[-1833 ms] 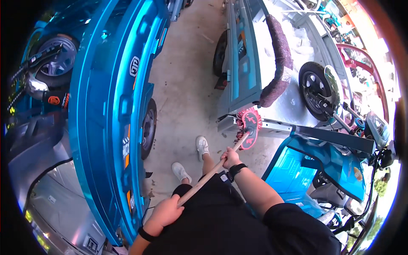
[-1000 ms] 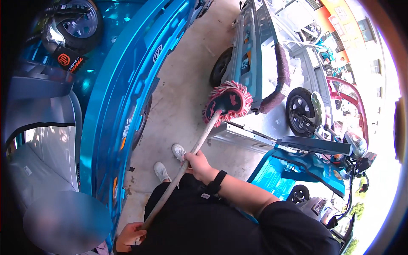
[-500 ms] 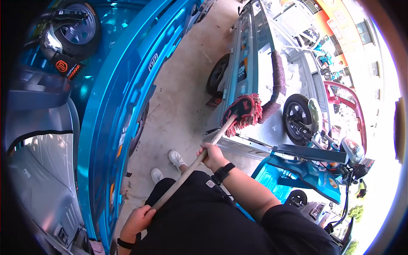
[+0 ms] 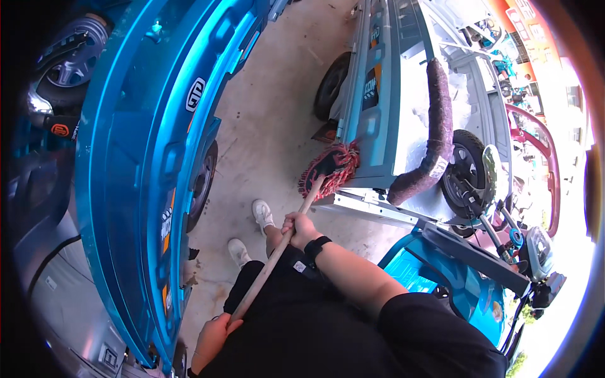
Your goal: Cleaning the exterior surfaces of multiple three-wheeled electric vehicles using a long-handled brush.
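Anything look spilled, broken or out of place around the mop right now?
Nothing stands out. Both hands, left and right, grip the wooden handle; the red mop head rests against the blue cart's side panel. The concrete floor shows no spill.

A red and pink mop head (image 4: 330,169) is seen on a pale wooden handle (image 4: 272,259). Glossy blue panels (image 4: 135,164) are seen, beside white shoes (image 4: 251,230), a black wristband (image 4: 317,246) and grey concrete (image 4: 277,120).
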The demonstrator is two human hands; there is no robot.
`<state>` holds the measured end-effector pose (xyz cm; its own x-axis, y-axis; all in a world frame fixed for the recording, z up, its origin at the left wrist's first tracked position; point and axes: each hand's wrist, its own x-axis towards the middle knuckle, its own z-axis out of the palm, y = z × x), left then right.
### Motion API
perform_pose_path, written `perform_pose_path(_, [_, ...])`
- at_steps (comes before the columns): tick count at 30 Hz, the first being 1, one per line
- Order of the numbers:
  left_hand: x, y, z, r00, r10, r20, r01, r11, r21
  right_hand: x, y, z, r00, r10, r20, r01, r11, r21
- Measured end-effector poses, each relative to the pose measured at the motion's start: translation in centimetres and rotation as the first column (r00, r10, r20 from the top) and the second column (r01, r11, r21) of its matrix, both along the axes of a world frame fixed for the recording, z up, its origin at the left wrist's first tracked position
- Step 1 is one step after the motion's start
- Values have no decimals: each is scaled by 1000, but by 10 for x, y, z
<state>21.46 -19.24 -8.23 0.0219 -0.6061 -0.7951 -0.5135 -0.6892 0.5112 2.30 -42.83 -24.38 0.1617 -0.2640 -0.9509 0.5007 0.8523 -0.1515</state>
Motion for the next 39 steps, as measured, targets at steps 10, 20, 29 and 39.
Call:
perform_pose_path(10, [9,-72,-17,999,-55,-5,55,992,112,10,-35,-63,962,204,-180,-177,972,155])
perform_pose_path(20, [-6,-123,-36,978,134,-161,-124,990,66,2,-113,-67,914,250,-320,-261,965,10])
perform_pose_path(29, [-13,-130,-33,989,101,-112,-126,963,-237,7,-164,12,943,49,-329,-119,973,-197])
perform_pose_path(39, [-17,-141,7,996,34,81,1,916,-402,9,-184,70,990,3,-143,-57,926,-372])
